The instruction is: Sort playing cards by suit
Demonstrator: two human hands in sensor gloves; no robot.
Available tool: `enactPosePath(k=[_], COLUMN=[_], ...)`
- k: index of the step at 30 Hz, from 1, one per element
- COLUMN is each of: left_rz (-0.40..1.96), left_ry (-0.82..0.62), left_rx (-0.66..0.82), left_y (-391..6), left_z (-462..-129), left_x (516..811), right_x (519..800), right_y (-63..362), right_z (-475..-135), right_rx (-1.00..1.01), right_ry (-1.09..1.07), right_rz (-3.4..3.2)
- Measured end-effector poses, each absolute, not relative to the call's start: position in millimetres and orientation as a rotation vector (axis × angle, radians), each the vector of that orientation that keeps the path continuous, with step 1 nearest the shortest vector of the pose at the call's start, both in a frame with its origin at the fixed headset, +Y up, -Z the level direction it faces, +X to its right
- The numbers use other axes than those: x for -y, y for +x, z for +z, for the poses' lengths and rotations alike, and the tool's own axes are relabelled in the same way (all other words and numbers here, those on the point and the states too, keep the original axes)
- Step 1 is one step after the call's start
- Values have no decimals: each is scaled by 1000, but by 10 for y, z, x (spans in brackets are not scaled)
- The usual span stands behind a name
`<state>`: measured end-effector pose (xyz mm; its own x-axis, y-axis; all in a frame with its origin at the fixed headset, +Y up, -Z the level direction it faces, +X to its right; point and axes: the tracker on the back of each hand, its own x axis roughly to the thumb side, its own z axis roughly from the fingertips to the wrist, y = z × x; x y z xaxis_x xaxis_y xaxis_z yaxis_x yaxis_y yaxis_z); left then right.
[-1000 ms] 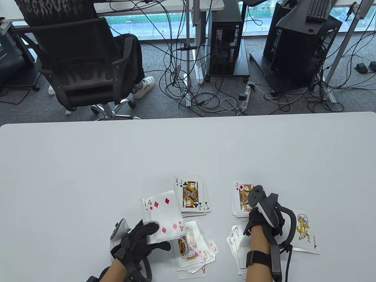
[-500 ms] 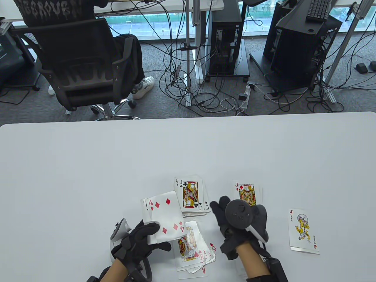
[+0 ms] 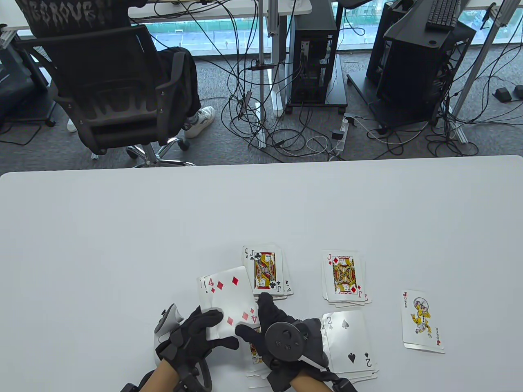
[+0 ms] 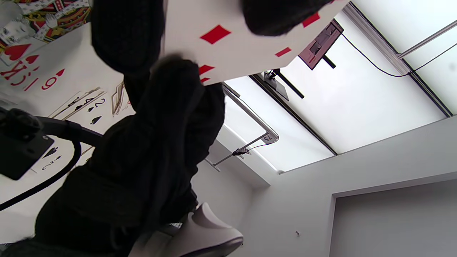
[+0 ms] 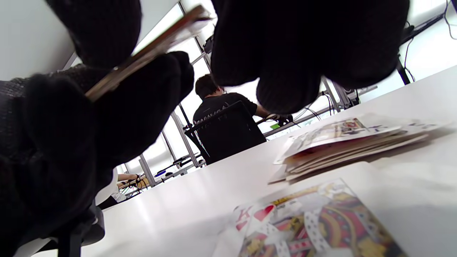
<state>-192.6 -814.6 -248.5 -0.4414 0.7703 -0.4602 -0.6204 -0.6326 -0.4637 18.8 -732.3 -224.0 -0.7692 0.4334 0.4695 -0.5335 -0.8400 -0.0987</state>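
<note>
My left hand point(image 3: 218, 328) grips a small held stack point(image 3: 204, 286) with the 4 of diamonds point(image 3: 229, 296) face up on top, low on the table. My right hand point(image 3: 254, 319) has come across to it, and its thumb and fingers pinch the 4 of diamonds at its near right corner. In the right wrist view the card's edge point(image 5: 150, 46) sits between my thumb and fingers. Four face-up piles lie around: jack of clubs point(image 3: 265, 271), jack of diamonds point(image 3: 344, 277), 2 of spades point(image 3: 349, 341), and the king of hearts point(image 5: 303, 221), which my right hand mostly hides in the table view.
A single joker point(image 3: 423, 322) lies face up at the right of the piles. The white table point(image 3: 122, 245) stretches away to the far edge. Beyond it a person sits in a black office chair point(image 3: 110, 90) among floor cables and computer towers.
My right hand left the diamonds pile, swept left across the spades pile, and now pinches the 4 of diamonds on the held stack. The left hand stayed put.
</note>
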Motion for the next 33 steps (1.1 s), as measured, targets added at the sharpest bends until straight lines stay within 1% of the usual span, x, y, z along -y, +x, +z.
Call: enactPosePath(k=[3, 5, 13, 23, 29, 33], left_rz=[2094, 2097, 2092, 2097, 2101, 2106], left_ry=[-831, -829, -832, -858, -845, -838], left_rx=[284, 286, 302, 325, 342, 343], left_y=[-1928, -1931, -1924, -1886, -1886, -1887], left_z=[-2485, -2487, -2491, -2488, -2498, -2502], left_x=[8150, 8151, 8151, 8156, 8144, 8145], right_x=[7343, 7353, 7445, 7477, 7471, 7328], right_y=[193, 208, 233, 324, 406, 515], right_z=[-2222, -2225, -2249, -2284, -2301, -2340], right_rx=[353, 359, 231, 214, 233, 343], right_ry=[595, 549, 426, 366, 286, 308], right_rz=[2537, 2477, 2268, 2148, 2073, 2217])
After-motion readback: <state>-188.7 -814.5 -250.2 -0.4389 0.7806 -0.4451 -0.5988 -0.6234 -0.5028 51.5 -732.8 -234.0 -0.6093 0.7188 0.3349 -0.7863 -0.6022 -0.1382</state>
